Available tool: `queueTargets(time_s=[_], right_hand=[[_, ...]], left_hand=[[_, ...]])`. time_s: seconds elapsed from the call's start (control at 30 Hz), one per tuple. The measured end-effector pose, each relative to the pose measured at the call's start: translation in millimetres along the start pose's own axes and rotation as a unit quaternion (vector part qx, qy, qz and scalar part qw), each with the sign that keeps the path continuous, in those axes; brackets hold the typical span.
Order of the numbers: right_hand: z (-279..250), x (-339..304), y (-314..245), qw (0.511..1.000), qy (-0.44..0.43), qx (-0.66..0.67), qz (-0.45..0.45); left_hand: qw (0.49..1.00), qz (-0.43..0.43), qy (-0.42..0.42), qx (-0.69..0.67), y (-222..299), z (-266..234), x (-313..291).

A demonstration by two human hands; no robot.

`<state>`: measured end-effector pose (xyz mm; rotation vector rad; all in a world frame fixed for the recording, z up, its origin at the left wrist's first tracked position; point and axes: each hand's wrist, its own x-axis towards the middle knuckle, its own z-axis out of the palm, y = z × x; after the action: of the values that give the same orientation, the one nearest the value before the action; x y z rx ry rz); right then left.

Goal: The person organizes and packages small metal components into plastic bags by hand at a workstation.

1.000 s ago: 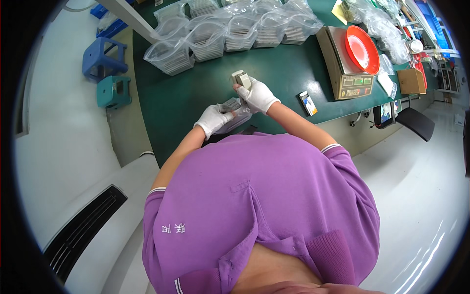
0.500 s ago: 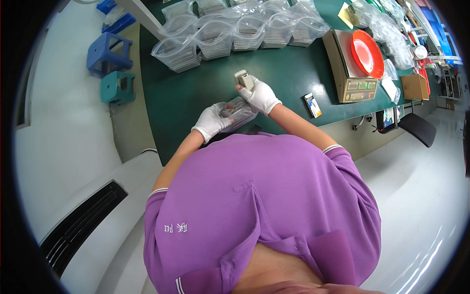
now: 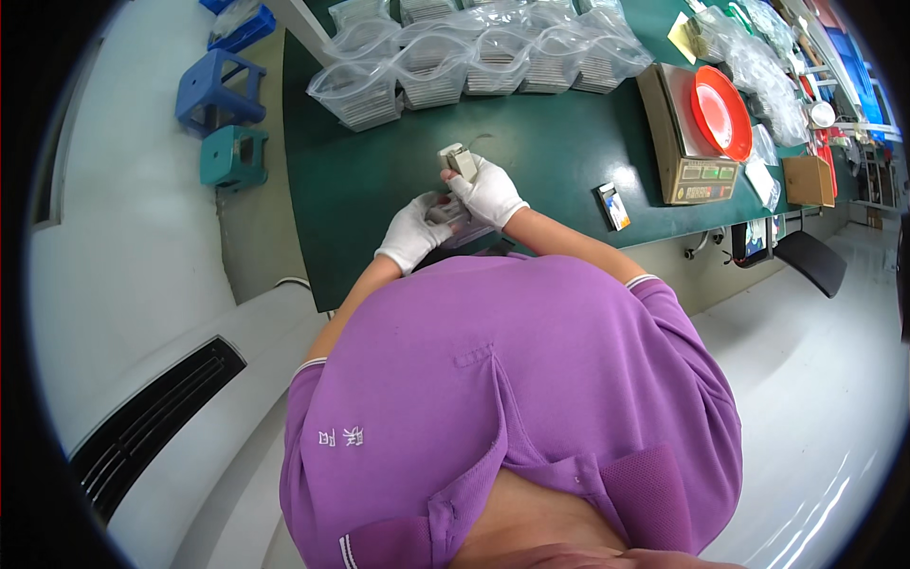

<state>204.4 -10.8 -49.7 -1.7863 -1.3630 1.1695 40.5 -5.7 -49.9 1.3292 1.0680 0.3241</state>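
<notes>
White gloves cover both my hands, which work close together just in front of my body over a green table [image 3: 360,171]. My left hand [image 3: 413,233] is closed on a clear plastic bag [image 3: 464,230] with grey pieces inside; my fingers and body partly hide it. Just beyond the bag, my right hand [image 3: 491,194] grips a small beige block-like item [image 3: 459,162], whose exact kind I cannot make out. The fingers of my right hand reach close to the bag's upper side; whether they touch it I cannot tell.
Rows of clear bags filled with stacked flat pieces [image 3: 436,78] stand at the far side. To the right are a small box [image 3: 613,207] and a scale [image 3: 697,180] bearing a red dish [image 3: 720,112]. Blue [image 3: 220,90] and teal [image 3: 234,156] stools stand left of the table.
My right hand, with the beige item, has moved slightly left and closer to my left hand, now covering more of the bag. The whole view has shifted a little.
</notes>
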Motion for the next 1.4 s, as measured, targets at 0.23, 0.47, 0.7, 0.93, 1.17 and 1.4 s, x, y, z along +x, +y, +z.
queueTargets(time_s=[0.23, 0.47, 0.7, 0.93, 1.17, 1.4], right_hand=[[17, 0, -10, 0.999, -0.047, 0.011, -0.014], [35, -2, -28, 0.997, -0.069, -0.032, 0.002], [39, 6, -13, 0.998, -0.048, 0.033, -0.002], [-73, 24, 8, 0.967, 0.073, -0.243, -0.008], [-93, 0, 23, 0.909, 0.035, -0.323, -0.262], [-68, -40, -8, 0.857, -0.239, -0.376, -0.259]], left_hand=[[0.985, -0.062, 0.110, -0.115, -6, -7, -29], [0.980, -0.056, 0.120, -0.147, -24, -5, -23], [0.989, 0.001, 0.133, -0.059, -38, 1, -24], [0.993, -0.031, 0.117, 0.013, -10, 20, -41], [0.990, -0.001, 0.119, -0.073, -27, 22, -41], [0.983, 0.140, 0.077, 0.086, -32, 14, -39]])
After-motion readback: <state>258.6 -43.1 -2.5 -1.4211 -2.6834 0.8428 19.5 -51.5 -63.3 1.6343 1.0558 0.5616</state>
